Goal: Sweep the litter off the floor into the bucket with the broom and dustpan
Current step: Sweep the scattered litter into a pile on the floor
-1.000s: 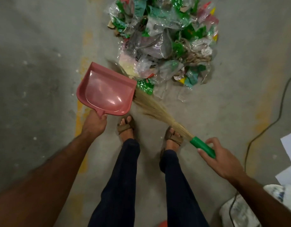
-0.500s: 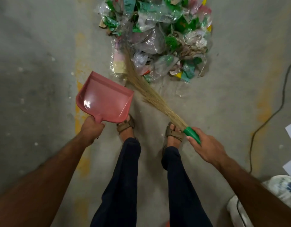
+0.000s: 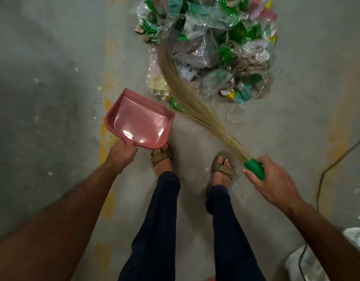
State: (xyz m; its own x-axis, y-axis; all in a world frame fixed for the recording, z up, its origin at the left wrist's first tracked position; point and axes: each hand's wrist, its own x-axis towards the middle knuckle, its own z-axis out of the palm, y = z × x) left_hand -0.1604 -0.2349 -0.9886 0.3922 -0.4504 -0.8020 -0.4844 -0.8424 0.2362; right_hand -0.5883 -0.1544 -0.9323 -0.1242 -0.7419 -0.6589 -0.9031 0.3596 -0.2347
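Head view: hands gripping dustpan (image 3: 139, 122) and broom (image 3: 187, 98), bristles toward litter (image 3: 213, 43).

Left hand (image 3: 123, 153) and right hand (image 3: 273, 179) both outstretched, fingers curled.

A pink dustpan (image 3: 141, 123) is tilting above the floor, its pan empty. A straw broom (image 3: 187, 98) with a green handle (image 3: 255, 169) is curving its bristles along the near left edge of a heap of plastic litter (image 3: 215, 43).

Pink dustpan (image 3: 140, 122), tan broom (image 3: 187, 100) (green handle), dark trousers (image 3: 158, 230).
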